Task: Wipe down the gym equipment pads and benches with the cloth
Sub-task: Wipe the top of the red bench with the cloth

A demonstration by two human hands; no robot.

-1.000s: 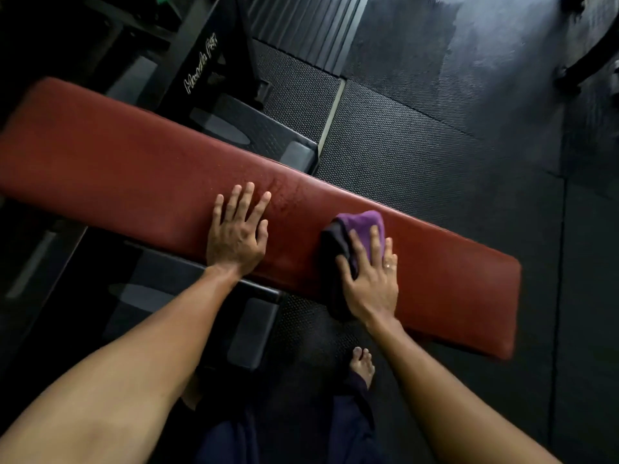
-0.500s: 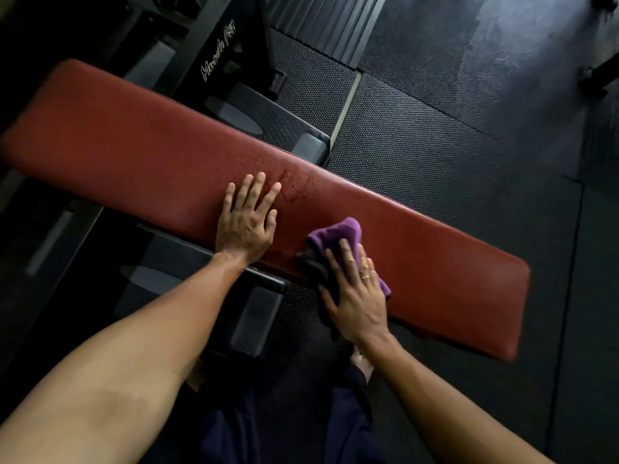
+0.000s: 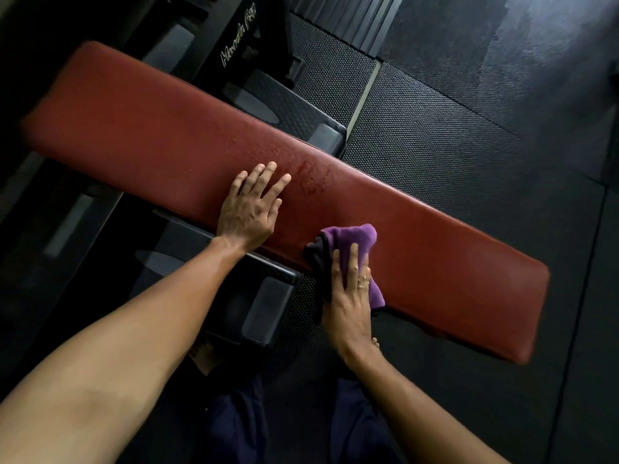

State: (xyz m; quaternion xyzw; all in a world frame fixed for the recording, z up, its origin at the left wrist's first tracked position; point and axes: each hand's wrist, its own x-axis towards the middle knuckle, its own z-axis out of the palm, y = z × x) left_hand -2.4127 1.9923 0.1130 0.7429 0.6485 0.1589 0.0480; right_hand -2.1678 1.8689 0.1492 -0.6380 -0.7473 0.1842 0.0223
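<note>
Long red-brown padded vinyl bench [image 3: 134,128] runs diagonally, far left to near right, above a black textured rubber floor [image 3: 469,145].

Left hand [image 3: 249,212]: flat on the bench's near half, palm down, fingers straight and spread. It grasps nothing and only rests on the pad.

Right hand [image 3: 350,296]: laid over a folded purple cloth [image 3: 351,237] with its fingers extended, pressing the cloth down rather than clenching it. A thin ring [image 3: 361,286] shows on one finger.

The cloth sits at the bench's near edge, right of the left hand and apart from it. Its purple part lies on the pad beyond the fingertips. A darker fold hangs over the near edge at the left of the hand.

Small wet droplets [image 3: 311,175] speckle the pad just beyond and right of the left hand's fingertips, far side of the cloth.

A black metal frame with white lettering [image 3: 237,45] stands beyond the bench; the lettering is not readable. A black frame foot [image 3: 264,306] lies on the floor below the bench between the two forearms.

Dark blue trouser legs [image 3: 234,423] show at the near edge of the view, with the toes of a bare foot [image 3: 375,342] beside the right wrist.
</note>
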